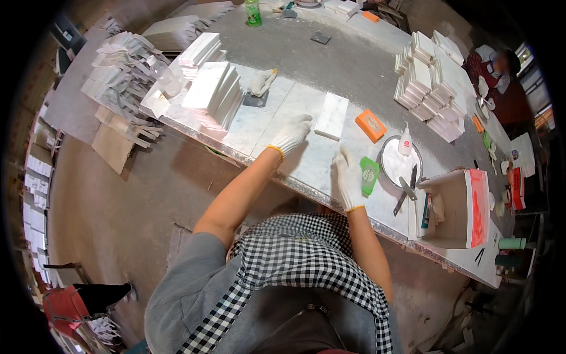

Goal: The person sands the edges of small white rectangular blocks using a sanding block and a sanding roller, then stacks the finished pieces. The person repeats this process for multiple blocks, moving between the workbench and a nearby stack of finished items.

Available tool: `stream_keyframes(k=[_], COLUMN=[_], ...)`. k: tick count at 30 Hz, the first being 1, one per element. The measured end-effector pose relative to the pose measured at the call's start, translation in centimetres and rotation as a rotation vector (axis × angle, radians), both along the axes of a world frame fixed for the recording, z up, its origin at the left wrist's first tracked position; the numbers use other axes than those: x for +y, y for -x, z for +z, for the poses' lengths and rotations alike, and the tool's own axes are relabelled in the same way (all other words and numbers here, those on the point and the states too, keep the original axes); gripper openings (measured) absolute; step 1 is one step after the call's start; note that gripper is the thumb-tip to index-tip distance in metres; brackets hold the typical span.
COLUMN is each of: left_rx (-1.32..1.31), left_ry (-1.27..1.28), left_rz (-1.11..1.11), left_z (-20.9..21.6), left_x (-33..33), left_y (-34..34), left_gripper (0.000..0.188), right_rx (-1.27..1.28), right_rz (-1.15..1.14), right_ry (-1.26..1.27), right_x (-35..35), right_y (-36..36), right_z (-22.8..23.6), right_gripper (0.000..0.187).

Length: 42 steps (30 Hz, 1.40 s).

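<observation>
A white rectangular marble-look tile [332,116] lies flat on the pale slab worktop [265,127]. Just left of it, my left hand [292,135], in a white knit glove, hovers or rests with loosely bent fingers and nothing visible in them. My right hand [348,177], gloved the same way, is by the worktop's near edge, fingers stretched out and empty. Beside it lies a green flat plastic piece [369,176]. An orange block [371,125] sits right of the tile. A round bowl of white paste [398,163] holds a small white bottle [405,142]; knives [407,189] lie across its near rim.
Tile stacks [213,94] stand at left, more tile stacks [427,82] at right. An open cardboard box [451,209] occupies the right near edge. A spare glove [261,82] lies behind my left hand. A green bottle [253,13] stands far back; another person [492,68] sits at far right.
</observation>
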<state>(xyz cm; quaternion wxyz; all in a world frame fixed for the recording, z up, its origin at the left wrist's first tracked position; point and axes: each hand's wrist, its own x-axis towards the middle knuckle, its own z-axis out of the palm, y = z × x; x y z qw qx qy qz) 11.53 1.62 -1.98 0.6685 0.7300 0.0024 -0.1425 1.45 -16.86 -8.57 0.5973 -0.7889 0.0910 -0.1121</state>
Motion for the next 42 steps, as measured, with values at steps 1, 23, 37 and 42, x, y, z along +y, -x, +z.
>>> stream_keyframes(k=[1,23,37,42], left_rx=[0.09,-0.238,-0.131,-0.022], left_ry=[0.03,-0.354,0.039,0.093], left_rz=[-0.02,-0.001,-0.212,-0.29], left_z=[-0.7,-0.9,2.1,5.2], left_x=[-0.2,-3.4,0.8,1.3], left_y=[-0.6,-0.9,4.0,6.0], left_gripper=[0.031,0.045,0.053,0.047], right_rx=[0.131,0.265,0.079,0.132], right_rz=[0.034,-0.058,0.166,0.212], right_ry=[-0.149,-0.57,-0.801,-0.701], right_x=[0.4,-0.5,1.7,2.3], right_y=[-0.2,-6.8,0.8,4.5], right_z=[2.9,4.4,6.3,7.7], right_gripper=[0.043,0.015,0.033,0.029])
